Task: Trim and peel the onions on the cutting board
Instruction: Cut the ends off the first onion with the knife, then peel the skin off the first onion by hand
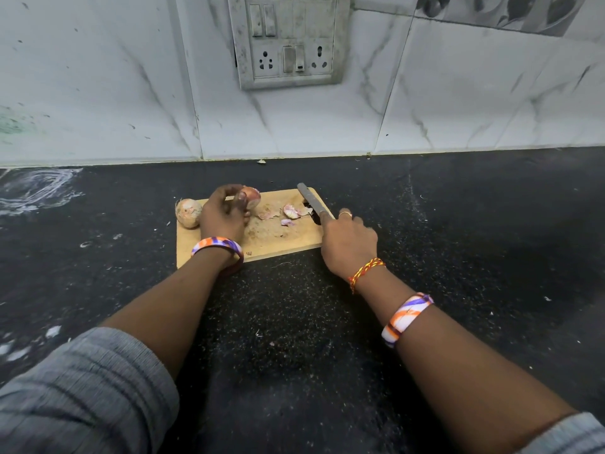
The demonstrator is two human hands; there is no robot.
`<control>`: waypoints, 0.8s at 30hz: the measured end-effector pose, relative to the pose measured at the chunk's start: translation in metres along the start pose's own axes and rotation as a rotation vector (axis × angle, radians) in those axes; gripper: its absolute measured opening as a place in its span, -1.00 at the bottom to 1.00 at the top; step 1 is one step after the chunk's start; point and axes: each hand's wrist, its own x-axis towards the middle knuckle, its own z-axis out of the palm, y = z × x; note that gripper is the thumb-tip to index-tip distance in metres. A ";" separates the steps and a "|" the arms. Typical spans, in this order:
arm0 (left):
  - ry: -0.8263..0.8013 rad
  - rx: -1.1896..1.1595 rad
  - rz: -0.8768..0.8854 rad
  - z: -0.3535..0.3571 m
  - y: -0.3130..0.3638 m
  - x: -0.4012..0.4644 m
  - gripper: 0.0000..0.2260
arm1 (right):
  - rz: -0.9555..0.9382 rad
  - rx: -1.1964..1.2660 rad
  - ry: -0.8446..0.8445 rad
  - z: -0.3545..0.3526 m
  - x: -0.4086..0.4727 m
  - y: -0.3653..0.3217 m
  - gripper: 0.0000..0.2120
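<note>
Spanning the frame, a black speckled countertop [294, 322] meets a white marble-patterned tiled wall [114, 93] bearing a grimy switch and socket panel [288, 40], as a person in rolled grey sleeves works at a small wooden cutting board [262, 244] set near the wall. The left hand [224, 214] curls its fingers round a partly peeled onion [250, 197] at the far edge of the board, thumb and fingertips cupping it from the near side, while the right hand [348, 240] closes round the handle of a knife [311, 199] whose blade lies along the board's right edge, pointing away from the person. A second onion [189, 213], its dry skin intact, sits at the board's left edge, partly overhanging the counter and just beside the left hand. Loose scraps of pinkish onion skin [291, 213] lie on the board between the two hands. Striped bangles ring both forearms and a red-and-yellow thread is tied at the right wrist. The onions look light and firm, but a peeled surface is likely to be slick and the round shape prone to rolling, so the surest hold would be around the sides, leaving root and stem ends exposed to the blade. The papery outer skin appears brittle and should tear off in flakes once an end is cut.
</note>
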 end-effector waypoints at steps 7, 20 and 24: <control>-0.116 -0.254 0.019 -0.006 -0.001 0.003 -0.77 | -0.241 0.554 0.195 -0.009 0.013 -0.032 -0.47; -0.151 -0.138 0.019 -0.005 -0.005 0.006 -0.87 | 0.135 1.842 0.026 0.024 0.045 -0.075 -0.69; -0.095 -0.199 -0.077 -0.005 -0.002 0.004 -0.97 | 0.099 1.806 0.034 0.029 0.042 -0.075 -0.67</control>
